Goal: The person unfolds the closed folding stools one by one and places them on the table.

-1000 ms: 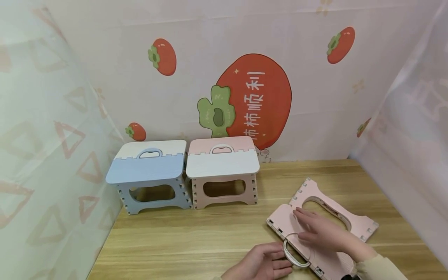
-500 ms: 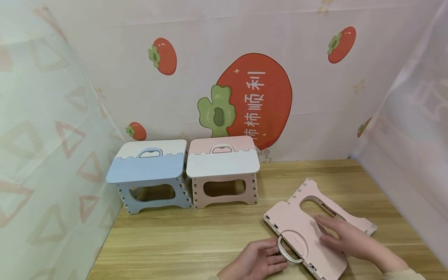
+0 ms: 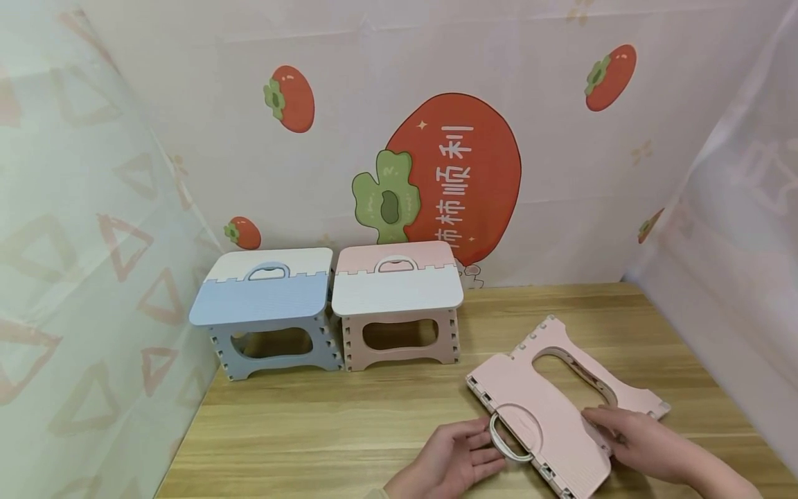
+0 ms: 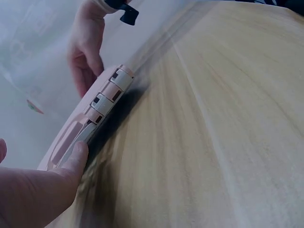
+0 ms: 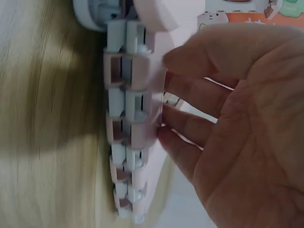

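A folded pink step stool [image 3: 530,409] lies tilted at the front right, its round white handle [image 3: 501,447] swung out from the near edge. My left hand [image 3: 451,457] is palm up beside the handle, fingers relaxed; in the left wrist view its thumb [image 4: 78,154] touches the handle. My right hand [image 3: 648,440] is at the stool's right end. Seen from the right wrist, its bent fingers [image 5: 185,137] grip the edge of a hinged pink leg panel [image 5: 149,71]. One leg panel with a long cutout [image 3: 623,388] sticks out behind the stool top.
Two unfolded stools stand side by side at the back: a blue and white one [image 3: 262,301] and a pink and white one [image 3: 399,287]. The wood-grain tabletop [image 3: 337,430] is bounded by a patterned cloth backdrop [image 3: 536,41] at the back and both sides.
My right hand has slid off the stool's top face to its right end and bent its fingers there. The stool has shifted slightly left, with my left hand following at the handle.
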`<state>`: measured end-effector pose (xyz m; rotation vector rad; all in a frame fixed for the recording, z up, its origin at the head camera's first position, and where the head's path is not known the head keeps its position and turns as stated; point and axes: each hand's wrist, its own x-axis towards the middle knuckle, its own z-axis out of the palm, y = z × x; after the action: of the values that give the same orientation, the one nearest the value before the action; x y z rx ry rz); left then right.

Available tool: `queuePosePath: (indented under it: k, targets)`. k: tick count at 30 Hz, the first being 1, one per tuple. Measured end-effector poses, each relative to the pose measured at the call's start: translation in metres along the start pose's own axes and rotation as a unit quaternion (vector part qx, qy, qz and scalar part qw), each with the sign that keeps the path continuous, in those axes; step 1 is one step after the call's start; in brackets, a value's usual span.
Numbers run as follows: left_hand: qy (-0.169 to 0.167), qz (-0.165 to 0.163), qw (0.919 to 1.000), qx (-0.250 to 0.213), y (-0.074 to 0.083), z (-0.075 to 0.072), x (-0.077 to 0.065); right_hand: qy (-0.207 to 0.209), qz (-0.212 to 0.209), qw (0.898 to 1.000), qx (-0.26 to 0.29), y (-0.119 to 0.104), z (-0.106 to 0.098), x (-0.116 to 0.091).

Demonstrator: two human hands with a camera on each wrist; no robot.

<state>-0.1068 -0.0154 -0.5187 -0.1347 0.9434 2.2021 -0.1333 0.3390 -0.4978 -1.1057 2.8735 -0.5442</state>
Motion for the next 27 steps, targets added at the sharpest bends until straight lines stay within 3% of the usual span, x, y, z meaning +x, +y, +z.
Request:
queuePosePath:
  k: [3, 7, 15, 18, 27]
  targets:
    - [-0.010, 0.006, 0.9999, -0.006, 0.002, 0.002, -0.001, -0.009, 0.008, 1.000, 0.001, 0.002, 0.000, -0.005]
    - [-0.025, 0.018, 0.9995, -0.008, 0.005, 0.006, -0.002, 0.004, 0.016, 0.999, -0.040, 0.004, 0.002, -0.008]
    - [-0.026, 0.038, 0.9985, -0.031, 0.008, 0.014, -0.003, 0.102, -0.029, 0.990, -0.097, 0.007, 0.009, -0.009]
    - [-0.024, 0.043, 0.9981, -0.036, 0.010, 0.016, -0.003, 0.122, -0.052, 0.987, -0.087, 0.009, 0.009, -0.007]
    - [-0.036, 0.055, 0.9964, -0.053, 0.013, 0.018, -0.003, 0.122, -0.057, 0.989, -0.056, 0.009, 0.003, -0.008]
